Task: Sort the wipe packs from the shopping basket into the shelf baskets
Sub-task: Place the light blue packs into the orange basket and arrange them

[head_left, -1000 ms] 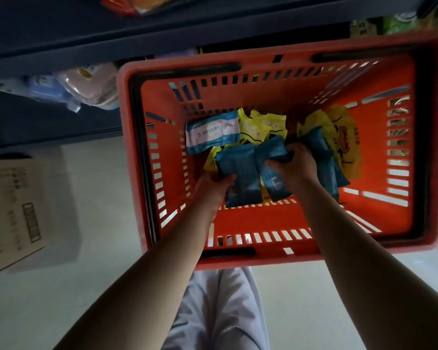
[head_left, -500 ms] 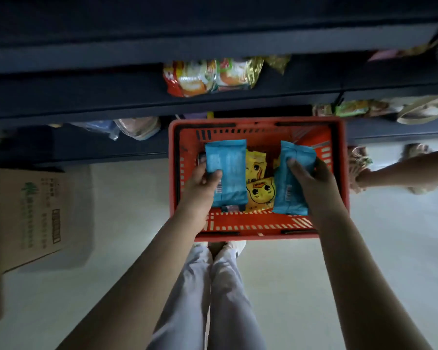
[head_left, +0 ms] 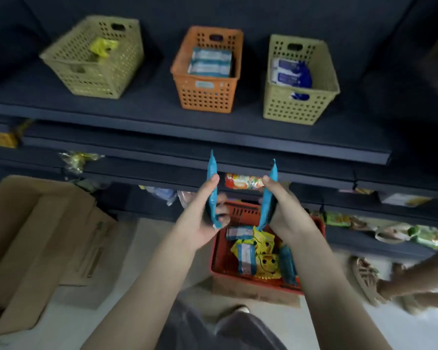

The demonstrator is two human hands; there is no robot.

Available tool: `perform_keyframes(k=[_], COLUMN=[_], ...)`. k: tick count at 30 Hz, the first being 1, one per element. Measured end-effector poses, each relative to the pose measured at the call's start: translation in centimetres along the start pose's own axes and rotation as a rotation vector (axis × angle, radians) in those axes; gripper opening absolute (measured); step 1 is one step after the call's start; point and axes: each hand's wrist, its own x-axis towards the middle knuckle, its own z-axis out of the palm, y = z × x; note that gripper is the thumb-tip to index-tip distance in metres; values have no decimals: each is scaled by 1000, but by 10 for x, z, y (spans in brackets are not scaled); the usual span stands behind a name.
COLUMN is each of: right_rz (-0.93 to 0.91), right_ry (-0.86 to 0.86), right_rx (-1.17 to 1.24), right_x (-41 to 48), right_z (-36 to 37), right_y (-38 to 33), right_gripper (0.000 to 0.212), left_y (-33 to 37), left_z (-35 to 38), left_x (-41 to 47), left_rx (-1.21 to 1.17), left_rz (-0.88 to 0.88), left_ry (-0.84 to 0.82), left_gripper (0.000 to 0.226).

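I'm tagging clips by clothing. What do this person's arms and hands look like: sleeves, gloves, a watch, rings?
The left hand and right hand are bare, no gloves. The left forearm and right forearm are uncovered down to the picture's edge: no sleeve shows. No watch, bracelet or ring is visible, though the view is slightly blurred.

Perforated plastic baskets (head_left: 205, 94) — glossy packs (head_left: 212, 195)

Blue left pack (head_left: 211, 173) and right pack (head_left: 265, 208) stand upright, edge-on, in the grips. Red basket (head_left: 220, 253) lies below them; shelf baskets (head_left: 205, 97) above.
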Motion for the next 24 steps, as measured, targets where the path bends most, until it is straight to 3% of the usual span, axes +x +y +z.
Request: perform_keyframes(k=[4,9,17,20,24], right_rz=[44,58,-104,-184,-288], right_ry=[-54,-109,35,60,152], right_rx=[175,373,150,34,10], right_x=[-6,1,27,33,52], right_z=[64,136,225,241,247], right_y=[-10,2,18,12,-11], right_gripper=[32,54,39,32,23], left_y=[53,126,223,246,268], left_z=[-23,-58,-108,-108,-110], left_x=[-25,-53,-66,-59,-33], left_rx=[-122,-73,233,365,418], left_rz=[-28,55,164,186,327], left_ry=[-114,2,165,304,342], left_gripper=[49,62,44,28,17])
